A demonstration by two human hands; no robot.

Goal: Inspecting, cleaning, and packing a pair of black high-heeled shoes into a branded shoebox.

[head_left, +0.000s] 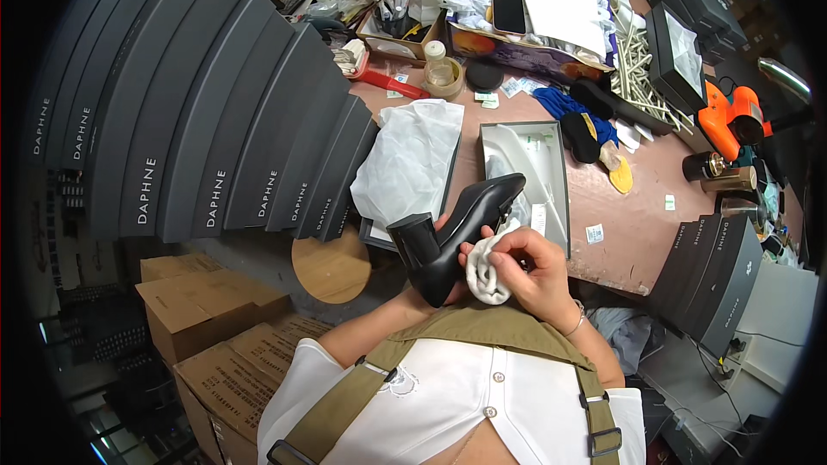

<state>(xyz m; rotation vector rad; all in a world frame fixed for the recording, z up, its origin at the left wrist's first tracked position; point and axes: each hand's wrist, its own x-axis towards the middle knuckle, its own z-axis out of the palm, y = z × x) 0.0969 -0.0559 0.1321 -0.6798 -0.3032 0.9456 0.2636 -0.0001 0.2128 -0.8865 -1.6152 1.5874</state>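
A black high-heeled shoe (461,228) is held in front of my chest, its chunky heel on the left and its toe pointing to the upper right. My left hand (405,308) grips it from below and behind, so most of that hand is hidden by the shoe. A crumpled white cloth (491,269) is pinched in the fingers of my right hand (534,271), right beside the shoe. Just beyond lies an open grey shoebox (560,194), with a white liner and paper inside. To its left, white tissue paper (409,159) covers another grey box part.
Tall stacks of dark shoeboxes (198,112) rise on the left, with cardboard cartons (207,301) and a round wooden stool (332,267) below. Along the table's back stand a phone (508,11), a tray of white sticks (637,69) and an orange tool (728,120). More shoeboxes (706,280) stand at right.
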